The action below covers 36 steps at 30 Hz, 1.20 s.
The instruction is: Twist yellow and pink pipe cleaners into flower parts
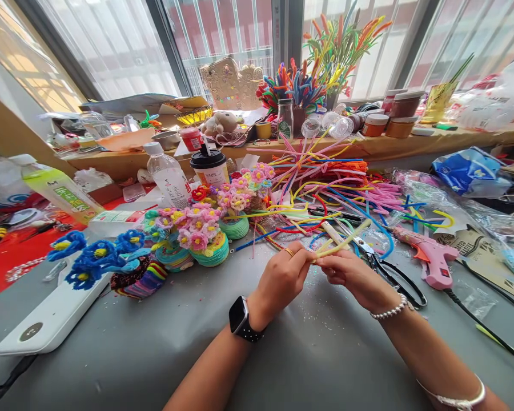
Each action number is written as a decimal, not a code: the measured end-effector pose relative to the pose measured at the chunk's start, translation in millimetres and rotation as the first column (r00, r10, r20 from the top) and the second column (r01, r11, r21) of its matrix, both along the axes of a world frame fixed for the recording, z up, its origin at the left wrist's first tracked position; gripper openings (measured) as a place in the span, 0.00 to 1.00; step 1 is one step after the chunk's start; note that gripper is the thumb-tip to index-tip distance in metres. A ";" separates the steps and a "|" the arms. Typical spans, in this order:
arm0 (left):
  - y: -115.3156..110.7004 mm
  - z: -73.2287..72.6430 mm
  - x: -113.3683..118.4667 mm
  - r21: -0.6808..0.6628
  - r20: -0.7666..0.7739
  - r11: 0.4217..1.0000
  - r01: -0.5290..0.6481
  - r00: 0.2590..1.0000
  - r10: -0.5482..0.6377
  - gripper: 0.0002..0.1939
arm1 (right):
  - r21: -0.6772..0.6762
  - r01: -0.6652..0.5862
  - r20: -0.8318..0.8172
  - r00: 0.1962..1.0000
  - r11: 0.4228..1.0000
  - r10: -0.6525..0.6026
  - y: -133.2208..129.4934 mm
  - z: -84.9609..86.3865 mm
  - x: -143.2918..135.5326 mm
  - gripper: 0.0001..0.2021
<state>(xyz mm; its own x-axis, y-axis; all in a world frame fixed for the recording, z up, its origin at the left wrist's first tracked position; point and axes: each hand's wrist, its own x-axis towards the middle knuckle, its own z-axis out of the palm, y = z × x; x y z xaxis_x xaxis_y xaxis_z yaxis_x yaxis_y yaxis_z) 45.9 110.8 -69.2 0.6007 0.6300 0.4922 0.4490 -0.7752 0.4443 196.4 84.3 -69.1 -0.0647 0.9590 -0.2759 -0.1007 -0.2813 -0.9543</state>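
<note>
Over the grey table, my left hand (282, 277) and my right hand (357, 279) meet, fingertips close together. Both pinch pale yellow pipe cleaners (348, 236), whose free ends stick up to the right; the gripped part is mostly hidden by my fingers. Just right of my right hand lie black-handled scissors (405, 283). A pink glue gun (437, 260) rests farther right. Beyond my hands spreads a heap of colourful pipe cleaners (368, 194). To the left stand small striped pots with pink fuzzy flowers (199, 228) and blue fuzzy flowers (98, 257).
A white power bank (47, 319) lies at the left. Behind the flowers stand a lidded coffee cup (209, 167), a clear bottle (167, 174) and a green-labelled bottle (62, 191). Jars and a glass bottle (285, 121) line the windowsill. The glue gun's cord (484, 325) runs right.
</note>
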 end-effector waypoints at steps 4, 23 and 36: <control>-1.7 1.0 -0.2 -0.091 0.132 0.995 0.029 0.991 -0.017 0.11 | -0.116 -0.166 -0.257 0.957 0.979 0.132 -0.2 1.0 3.3 0.05; 2.0 17.6 3.3 -0.840 0.466 0.459 0.288 0.815 0.343 0.12 | 0.734 -0.372 0.628 0.692 0.568 -0.357 -5.6 12.6 16.5 0.09; 4.2 12.8 4.7 -0.858 0.459 0.422 0.292 0.805 0.376 0.13 | 0.715 -0.505 0.698 0.551 0.483 -0.457 -2.4 3.2 12.9 0.09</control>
<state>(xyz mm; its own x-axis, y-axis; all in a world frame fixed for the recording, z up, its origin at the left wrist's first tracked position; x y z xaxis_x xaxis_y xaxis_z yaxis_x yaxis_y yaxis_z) 50.6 115.0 -56.4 0.4133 0.8978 -0.1519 -0.0939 0.2079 0.9736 209.2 82.0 -65.9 -0.3363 0.6991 0.6310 0.7203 0.6225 -0.3059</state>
